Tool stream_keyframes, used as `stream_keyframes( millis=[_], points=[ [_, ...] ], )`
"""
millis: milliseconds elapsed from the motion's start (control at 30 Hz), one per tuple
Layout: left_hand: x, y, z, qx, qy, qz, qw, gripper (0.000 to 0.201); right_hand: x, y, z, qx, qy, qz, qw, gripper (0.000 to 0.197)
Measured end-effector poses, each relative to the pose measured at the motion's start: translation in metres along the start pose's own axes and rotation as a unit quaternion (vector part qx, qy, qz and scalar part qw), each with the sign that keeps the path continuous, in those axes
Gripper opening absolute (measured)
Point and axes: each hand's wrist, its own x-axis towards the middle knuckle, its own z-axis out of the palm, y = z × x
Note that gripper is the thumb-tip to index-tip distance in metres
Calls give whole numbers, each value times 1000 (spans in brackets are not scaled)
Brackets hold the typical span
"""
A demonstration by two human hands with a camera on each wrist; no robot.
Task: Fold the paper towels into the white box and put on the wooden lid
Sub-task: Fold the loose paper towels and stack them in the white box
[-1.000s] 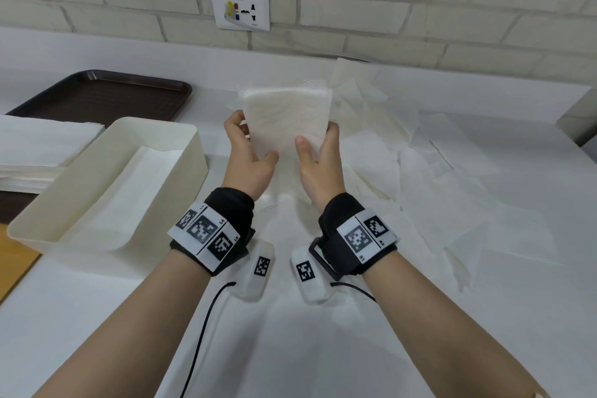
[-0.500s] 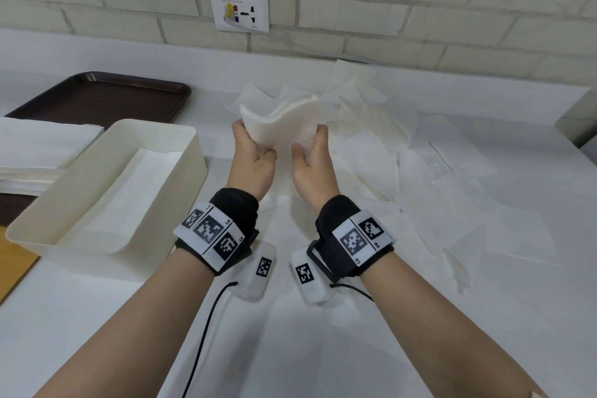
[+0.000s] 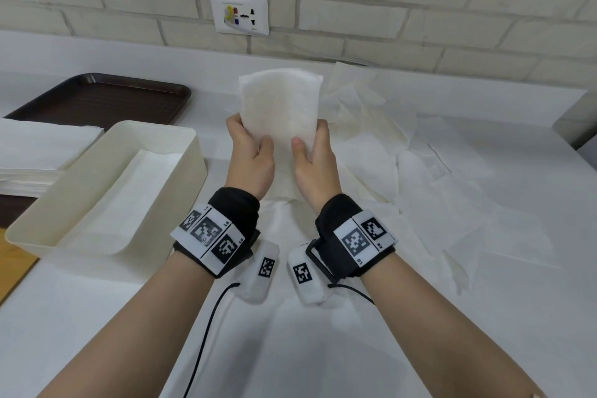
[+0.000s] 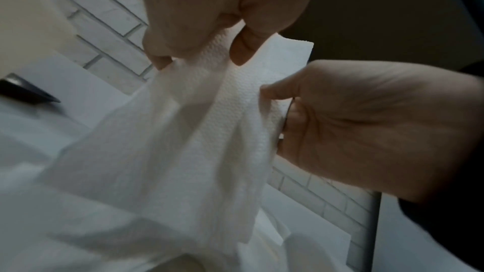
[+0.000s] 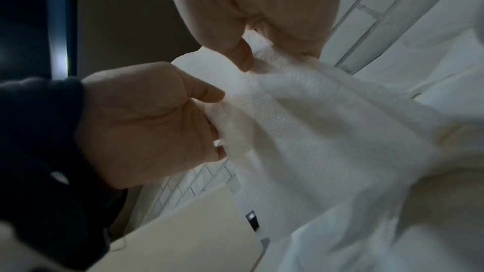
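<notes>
A soft white embossed paper towel (image 3: 280, 113), folded to a narrow panel, is held upright above the white table (image 3: 323, 349), pinched at its lower edges between thumb and curled fingers of the left hand (image 3: 250, 155) and the right hand (image 3: 315, 158). The open cream-white rectangular plastic box (image 3: 193, 152) is seen to the left, a flat towel already laid inside, with loose unfolded white towels (image 3: 436, 178) heaped to the right. A sliver of wood (image 3: 13, 255), possibly the lid, is glimpsed at the left edge. The thin sheet is judged likely to spring open or tear if the pinch is loosened or pulled unevenly during transfer to the box
</notes>
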Motion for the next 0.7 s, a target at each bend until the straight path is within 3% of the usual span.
stream_keyframes(
  millis=[133, 233, 367, 533, 600, 700],
  points=[
    [3, -7, -5, 5, 7, -7, 1000, 48, 0, 4, 2, -2, 9, 6, 1000, 29],
    [0, -11, -5, 25, -20, -43, 999, 30, -3, 8, 2, -22, -16, 25, 999, 26],
    [0, -4, -1, 11, -5, -4, 1000, 20, -2, -5, 2, -5, -5, 1, 1000, 15],
    [2, -9, -7, 27, -6, -17, 999, 40, -3, 4, 0, -19, 3, 16, 1000, 25],
    [0, -10, -6, 33, -27, -43, 998, 36, -4, 7, 0, -54, -17, 25, 998, 28],
    [0, -8, -4, 20, -4, -36, 999, 25, -3, 0, -1, -62, -25, 4, 998, 26]
  ],
)
